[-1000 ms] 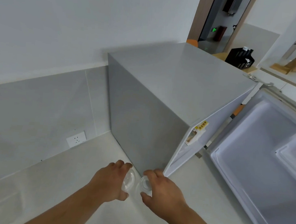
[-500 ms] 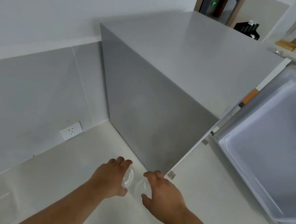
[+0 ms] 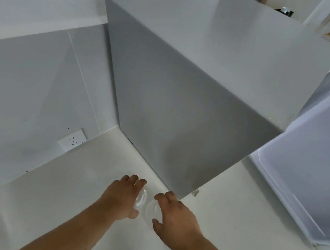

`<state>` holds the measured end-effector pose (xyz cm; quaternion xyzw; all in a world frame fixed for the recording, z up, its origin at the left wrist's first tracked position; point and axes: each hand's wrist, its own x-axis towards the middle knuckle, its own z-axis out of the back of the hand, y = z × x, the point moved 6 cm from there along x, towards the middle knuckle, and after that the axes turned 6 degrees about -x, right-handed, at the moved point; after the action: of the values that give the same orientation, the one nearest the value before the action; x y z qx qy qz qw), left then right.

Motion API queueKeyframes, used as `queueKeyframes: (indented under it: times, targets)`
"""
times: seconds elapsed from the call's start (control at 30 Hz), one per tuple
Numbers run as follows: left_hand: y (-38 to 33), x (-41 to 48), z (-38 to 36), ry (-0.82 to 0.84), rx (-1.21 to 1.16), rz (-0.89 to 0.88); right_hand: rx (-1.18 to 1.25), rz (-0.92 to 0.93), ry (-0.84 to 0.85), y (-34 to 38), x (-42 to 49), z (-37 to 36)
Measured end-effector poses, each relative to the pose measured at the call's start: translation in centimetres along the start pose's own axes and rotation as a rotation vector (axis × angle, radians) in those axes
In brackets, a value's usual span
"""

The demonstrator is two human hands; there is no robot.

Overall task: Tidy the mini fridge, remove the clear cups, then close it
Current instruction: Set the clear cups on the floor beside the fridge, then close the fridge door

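Left hand [image 3: 120, 198] gripping clear cup [image 3: 141, 199] – right hand [image 3: 177, 214] gripping second clear cup [image 3: 150, 210] at its 9 o'clock; both resting on tabletop [image 3: 72, 180] beside mini fridge [image 3: 183, 98], door [image 3: 306, 164] standing open.

Both bare forearms reaching forward from the bottom edge, angled in toward each other. Left hand [image 3: 122, 196] palm down, fingers curled over and wrapped around a clear cup [image 3: 141, 199], thumb tucked underneath on the near side. Right hand [image 3: 177, 212] mirrors it, knuckles up, fingers bent round a second clear cup [image 3: 150, 209], thumb hooked at the near side. Hands just beside each other, not touching (fingertips mostly hidden behind the knuckles). Wrists fairly straight, no sleeves.
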<state>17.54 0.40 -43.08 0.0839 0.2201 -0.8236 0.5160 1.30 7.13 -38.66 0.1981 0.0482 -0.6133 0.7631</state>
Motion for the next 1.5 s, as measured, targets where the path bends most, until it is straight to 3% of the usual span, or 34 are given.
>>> queueKeyframes:
  times: [0.9, 1.0, 1.2, 1.5]
  targets:
    - [0.7, 0.4, -3.5, 0.032, 0.097, -0.012, 0.049, -0.009, 0.022, -1.2, 0.1, -2.6]
    - [-0.1, -0.8, -2.1, -0.028, 0.037, 0.012, 0.044, 0.004, 0.007, -1.5, -0.7, -1.8]
    - [-4.3, -3.9, 2.9, -0.345, -0.125, -0.05, -0.008, -0.005, -0.079, -4.0, -3.9, 2.0]
    - [-14.9, -5.5, 7.7, -0.381, -0.293, -0.077, -0.006, -0.105, -0.269, -9.9, -9.7, 10.0]
